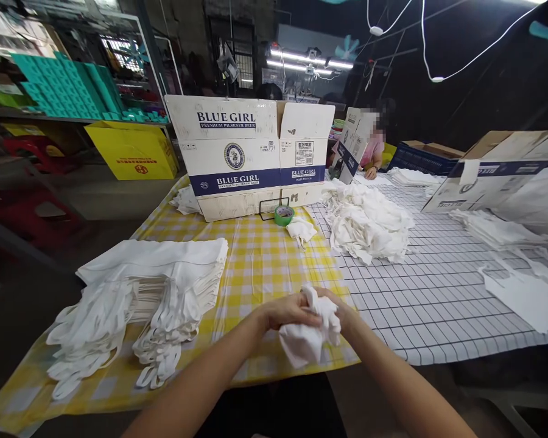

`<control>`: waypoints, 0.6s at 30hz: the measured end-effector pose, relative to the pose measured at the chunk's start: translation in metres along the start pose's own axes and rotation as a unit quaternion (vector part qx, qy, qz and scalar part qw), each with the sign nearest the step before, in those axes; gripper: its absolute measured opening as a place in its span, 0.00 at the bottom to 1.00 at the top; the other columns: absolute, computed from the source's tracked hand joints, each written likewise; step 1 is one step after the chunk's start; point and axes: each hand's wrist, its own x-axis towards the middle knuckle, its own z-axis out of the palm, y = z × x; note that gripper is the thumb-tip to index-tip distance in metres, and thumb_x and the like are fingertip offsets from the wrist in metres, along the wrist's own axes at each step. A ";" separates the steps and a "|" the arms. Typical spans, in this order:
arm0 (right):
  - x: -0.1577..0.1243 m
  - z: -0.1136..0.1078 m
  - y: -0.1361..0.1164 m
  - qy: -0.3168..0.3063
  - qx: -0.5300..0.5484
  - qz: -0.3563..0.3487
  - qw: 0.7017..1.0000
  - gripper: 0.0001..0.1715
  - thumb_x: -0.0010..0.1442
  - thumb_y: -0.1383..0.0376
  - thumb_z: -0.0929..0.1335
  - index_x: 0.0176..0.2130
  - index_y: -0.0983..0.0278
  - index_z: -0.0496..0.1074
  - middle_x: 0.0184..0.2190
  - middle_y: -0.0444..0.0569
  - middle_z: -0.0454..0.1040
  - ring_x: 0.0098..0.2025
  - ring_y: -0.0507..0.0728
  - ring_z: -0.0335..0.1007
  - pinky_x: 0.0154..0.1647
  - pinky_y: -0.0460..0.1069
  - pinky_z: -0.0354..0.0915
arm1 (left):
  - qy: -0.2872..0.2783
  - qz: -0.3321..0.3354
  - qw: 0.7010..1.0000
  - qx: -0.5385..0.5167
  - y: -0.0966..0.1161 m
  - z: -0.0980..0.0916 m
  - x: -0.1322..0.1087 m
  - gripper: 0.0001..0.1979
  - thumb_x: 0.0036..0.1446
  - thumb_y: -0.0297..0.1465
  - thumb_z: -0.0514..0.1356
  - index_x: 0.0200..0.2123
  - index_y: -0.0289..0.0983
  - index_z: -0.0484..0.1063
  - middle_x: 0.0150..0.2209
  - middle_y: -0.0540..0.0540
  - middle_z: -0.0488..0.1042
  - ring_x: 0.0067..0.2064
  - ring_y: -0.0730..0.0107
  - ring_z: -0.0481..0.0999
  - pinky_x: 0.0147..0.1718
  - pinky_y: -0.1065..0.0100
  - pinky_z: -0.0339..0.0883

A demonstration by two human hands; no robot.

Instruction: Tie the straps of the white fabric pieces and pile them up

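Both of my hands are at the front edge of the table, gathered round a crumpled piece of white cloth (301, 345). My left hand (293, 310) grips it from the left with bent fingers. On the other side my right hand (342, 311) is closed on it too, its fingers mostly hidden by the fabric. To the left lies a neat stack of white cloth bags (159, 258), their long looped straps hanging toward me. A loose heap of crumpled white cloth (368, 222) rests beyond my hands to the right.
An upright Blue Girl carton (237, 164) stands at the back, with green tape (284, 215) and a small white cloth piece (301, 229) before it. Another carton (479, 182) and flat white bags (530, 295) lie right. A person (377, 152) sits across the table.
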 end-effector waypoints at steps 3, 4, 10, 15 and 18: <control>0.000 -0.018 -0.030 -0.265 -0.037 0.057 0.962 0.22 0.53 0.52 0.65 0.23 0.68 0.70 0.17 0.45 0.66 0.18 0.49 0.59 0.20 0.46 0.59 | -0.234 -0.084 0.932 0.263 0.026 -0.004 -0.013 0.15 0.44 0.40 0.64 0.35 0.38 0.75 0.31 0.50 0.74 0.35 0.65 0.72 0.34 0.67 0.65; 0.000 -0.022 -0.039 -0.372 -0.082 0.070 0.922 0.21 0.53 0.52 0.65 0.26 0.68 0.72 0.19 0.45 0.68 0.19 0.49 0.60 0.21 0.45 0.58 | -0.252 -0.126 0.883 0.376 0.029 -0.006 -0.015 0.14 0.42 0.39 0.65 0.32 0.38 0.76 0.27 0.51 0.74 0.33 0.65 0.72 0.33 0.67 0.64; -0.015 -0.026 -0.048 -0.359 -0.500 0.016 0.788 0.11 0.51 0.65 0.64 0.21 0.66 0.71 0.19 0.45 0.67 0.22 0.50 0.58 0.24 0.46 0.52 | 0.021 -0.211 0.626 0.751 0.006 -0.041 -0.037 0.08 0.41 0.30 0.65 0.16 0.34 0.71 0.18 0.45 0.70 0.28 0.61 0.71 0.34 0.61 0.59; -0.023 -0.036 -0.029 -0.299 -0.493 -0.042 0.816 0.11 0.52 0.65 0.64 0.21 0.65 0.69 0.22 0.46 0.68 0.27 0.53 0.61 0.27 0.47 0.51 | 0.081 -0.164 0.608 0.773 -0.010 -0.061 -0.061 0.12 0.45 0.20 0.58 0.13 0.32 0.69 0.17 0.40 0.71 0.26 0.61 0.70 0.39 0.56 0.56; -0.016 -0.040 -0.018 -0.289 -0.414 -0.014 0.863 0.16 0.57 0.58 0.62 0.24 0.64 0.69 0.22 0.45 0.70 0.25 0.51 0.62 0.25 0.45 0.51 | 0.083 -0.127 0.620 0.769 -0.014 -0.058 -0.068 0.11 0.48 0.19 0.55 0.19 0.33 0.72 0.22 0.42 0.73 0.28 0.63 0.71 0.40 0.58 0.57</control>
